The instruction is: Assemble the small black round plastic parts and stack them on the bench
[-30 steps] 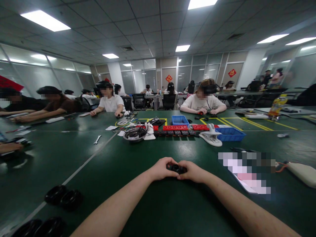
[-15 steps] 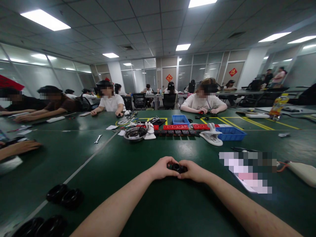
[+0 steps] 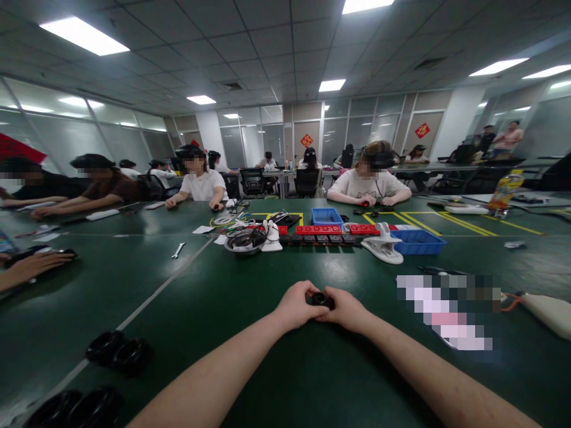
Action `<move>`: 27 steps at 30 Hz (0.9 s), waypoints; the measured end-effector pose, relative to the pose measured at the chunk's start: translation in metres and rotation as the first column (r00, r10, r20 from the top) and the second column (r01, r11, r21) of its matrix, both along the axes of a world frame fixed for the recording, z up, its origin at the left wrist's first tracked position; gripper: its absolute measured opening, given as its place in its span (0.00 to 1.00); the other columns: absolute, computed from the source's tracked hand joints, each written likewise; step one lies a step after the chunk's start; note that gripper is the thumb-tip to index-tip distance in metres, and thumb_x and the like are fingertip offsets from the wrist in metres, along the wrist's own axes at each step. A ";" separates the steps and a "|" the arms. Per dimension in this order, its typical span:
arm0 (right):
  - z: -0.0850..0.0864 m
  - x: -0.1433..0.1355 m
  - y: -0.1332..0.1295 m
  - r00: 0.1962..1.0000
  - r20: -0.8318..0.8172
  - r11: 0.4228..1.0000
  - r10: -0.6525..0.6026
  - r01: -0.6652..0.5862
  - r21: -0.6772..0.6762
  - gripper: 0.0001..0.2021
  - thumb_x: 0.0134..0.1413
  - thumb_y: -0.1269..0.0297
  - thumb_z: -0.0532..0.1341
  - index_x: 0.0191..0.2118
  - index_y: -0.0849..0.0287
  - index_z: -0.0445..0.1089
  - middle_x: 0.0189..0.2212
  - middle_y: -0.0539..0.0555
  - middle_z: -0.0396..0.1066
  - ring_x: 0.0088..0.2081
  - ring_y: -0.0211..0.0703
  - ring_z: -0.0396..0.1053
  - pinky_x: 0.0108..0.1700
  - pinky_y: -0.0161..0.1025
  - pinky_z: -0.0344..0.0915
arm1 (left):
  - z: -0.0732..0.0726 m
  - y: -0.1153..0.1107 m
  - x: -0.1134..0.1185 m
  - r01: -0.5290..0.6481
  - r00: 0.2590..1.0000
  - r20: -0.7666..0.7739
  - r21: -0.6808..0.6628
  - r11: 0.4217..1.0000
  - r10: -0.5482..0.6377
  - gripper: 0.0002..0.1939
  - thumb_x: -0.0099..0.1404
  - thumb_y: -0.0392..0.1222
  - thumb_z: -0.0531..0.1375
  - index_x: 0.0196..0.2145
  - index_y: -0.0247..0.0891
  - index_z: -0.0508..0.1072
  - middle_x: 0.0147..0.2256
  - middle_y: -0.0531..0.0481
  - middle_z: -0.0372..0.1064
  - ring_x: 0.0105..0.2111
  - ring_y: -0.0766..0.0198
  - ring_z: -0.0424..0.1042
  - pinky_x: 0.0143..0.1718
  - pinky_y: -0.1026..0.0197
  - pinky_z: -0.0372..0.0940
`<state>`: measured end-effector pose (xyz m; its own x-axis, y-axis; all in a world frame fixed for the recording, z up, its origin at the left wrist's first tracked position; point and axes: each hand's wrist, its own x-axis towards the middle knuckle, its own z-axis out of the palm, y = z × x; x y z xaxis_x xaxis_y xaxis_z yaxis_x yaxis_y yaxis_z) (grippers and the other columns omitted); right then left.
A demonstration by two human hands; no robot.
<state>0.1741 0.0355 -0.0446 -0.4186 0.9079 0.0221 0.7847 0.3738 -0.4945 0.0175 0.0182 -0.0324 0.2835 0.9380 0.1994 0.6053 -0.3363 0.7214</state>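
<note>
Just above the green table (image 3: 250, 380), both hands meet around a small black round part with a hollow in its top (image 3: 318, 298). My left hand (image 3: 298, 304) curls about its left side, thumb along the near edge. On the right side, my right hand (image 3: 345, 308) closes around it with bent fingers. Fingers hide much of the part, so its exact kind does not show. Several black ring-shaped pieces, like small tyres, lie at the lower left, among them one ring (image 3: 105, 347) beside another (image 3: 132, 356).
Ahead stand red and black socket strips (image 3: 319, 230), a metal bowl of parts (image 3: 245, 242), a white clamp (image 3: 384, 245) and a blue bin (image 3: 418, 241). A wrench (image 3: 178, 250) lies left. A blurred-out flat object (image 3: 446, 315) lies right. Co-workers sit around the table.
Both hands have shifted very slightly with the black part, and its hollow top has moved a little up the picture. A co-worker's hand at the left edge has moved slightly.
</note>
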 end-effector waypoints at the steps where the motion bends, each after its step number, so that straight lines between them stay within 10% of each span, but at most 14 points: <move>1: 0.000 -0.004 -0.003 0.998 0.047 0.997 -0.052 0.050 0.051 0.13 0.36 0.57 0.61 0.27 0.59 0.61 0.24 0.49 0.65 0.26 0.38 0.62 0.24 0.31 0.51 | 0.000 -0.002 0.002 -0.054 0.998 -0.022 0.022 0.998 0.054 0.16 0.44 0.46 0.62 0.30 0.37 0.67 0.31 0.52 0.63 0.31 0.64 0.63 0.31 0.64 0.57; 7: 0.001 -0.018 -0.015 0.970 0.177 0.972 -0.166 0.130 0.197 0.10 0.44 0.59 0.55 0.31 0.59 0.63 0.30 0.54 0.67 0.33 0.43 0.65 0.29 0.34 0.54 | -0.001 -0.007 0.009 -0.197 0.970 -0.116 0.139 0.970 0.214 0.13 0.46 0.44 0.61 0.30 0.38 0.65 0.30 0.51 0.63 0.33 0.62 0.62 0.33 0.62 0.57; 27: 0.012 0.014 0.005 0.940 -0.194 0.929 0.280 -0.316 -0.191 0.15 0.38 0.64 0.61 0.37 0.60 0.66 0.29 0.48 0.67 0.29 0.38 0.63 0.29 0.32 0.57 | -0.003 0.015 -0.017 0.314 0.947 0.128 -0.181 0.932 -0.295 0.20 0.44 0.42 0.64 0.36 0.35 0.67 0.33 0.51 0.65 0.30 0.67 0.62 0.29 0.66 0.57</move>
